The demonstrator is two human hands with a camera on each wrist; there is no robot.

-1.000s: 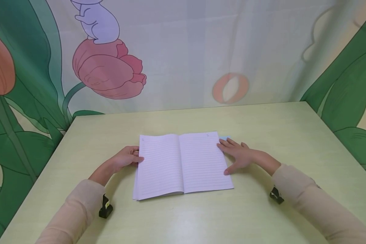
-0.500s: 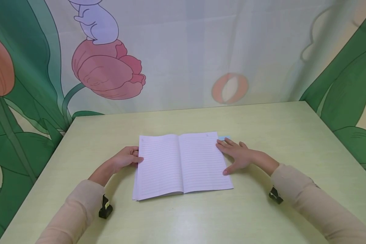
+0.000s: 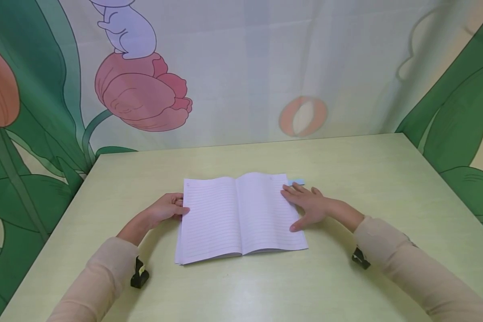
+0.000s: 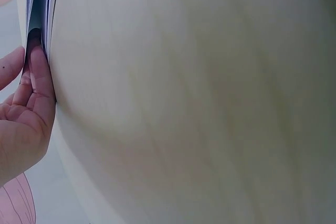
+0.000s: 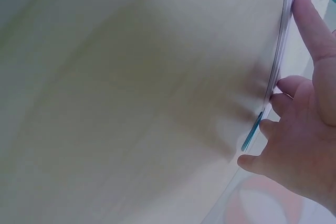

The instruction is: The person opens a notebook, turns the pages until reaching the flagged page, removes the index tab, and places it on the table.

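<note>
An open notebook [image 3: 211, 219] with lined white pages lies on the table, its right page bowed upward near the spine in the head view. At its left edge my left hand [image 3: 165, 209] pinches some leaves, thumb on top and fingers underneath; the left wrist view shows those fingers [image 4: 39, 69] between the page layers. My right hand [image 3: 311, 208] rests on the right page's outer edge with fingers spread and thumb apart. A light blue tab [image 3: 296, 182] sticks out past the notebook's upper right, seen edge-on as a teal strip [image 5: 252, 131] in the right wrist view.
The pale wooden table [image 3: 241, 290] spreads around the notebook on all sides. Behind it hangs a curtain [image 3: 233, 89] printed with flowers, leaves and a white animal. A black wrist device [image 3: 139, 273] sits under the left sleeve, another [image 3: 361, 258] under the right.
My right hand has slid slightly left over the right page, which has gone from nearly flat to bowed up. More of the blue tab shows. The left hand stays put.
</note>
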